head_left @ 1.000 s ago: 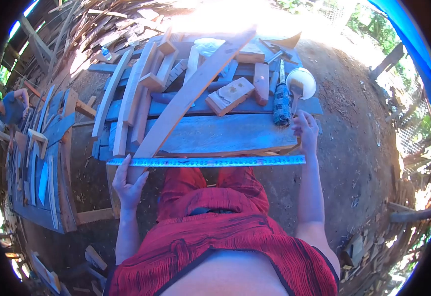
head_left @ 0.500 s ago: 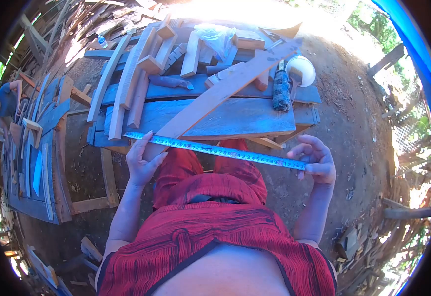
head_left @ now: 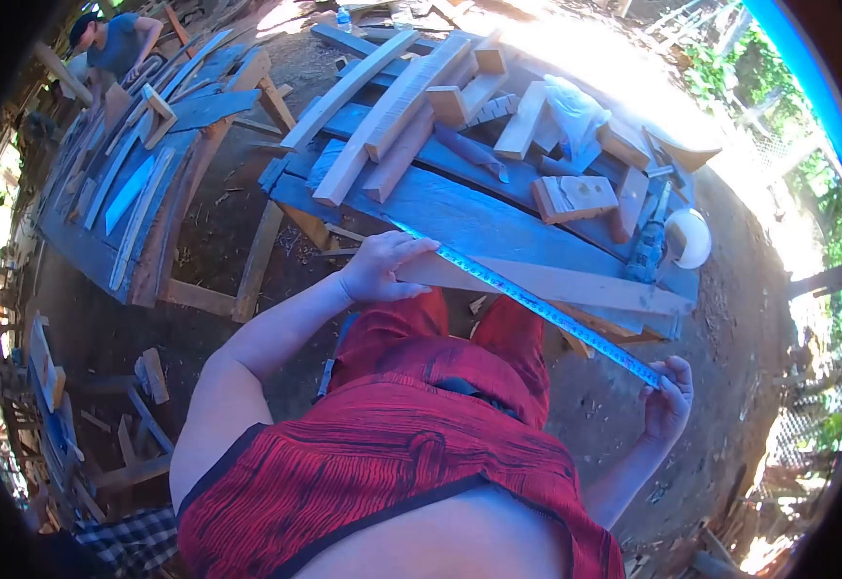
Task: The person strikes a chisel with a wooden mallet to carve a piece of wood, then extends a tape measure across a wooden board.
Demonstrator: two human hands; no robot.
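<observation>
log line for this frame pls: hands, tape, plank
left hand: pins tape measure on pale plank | right hand: holds tape's far end off bench | tape: stretched taut, diagonal

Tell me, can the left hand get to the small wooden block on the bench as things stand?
Probably not at once: the left hand is pinning the tape measure to a plank. The wooden block lies uncovered beyond it.

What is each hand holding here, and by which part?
Both hold a tape measure: the left hand presses one end against a long plank, and the right hand pinches the other end.
</observation>
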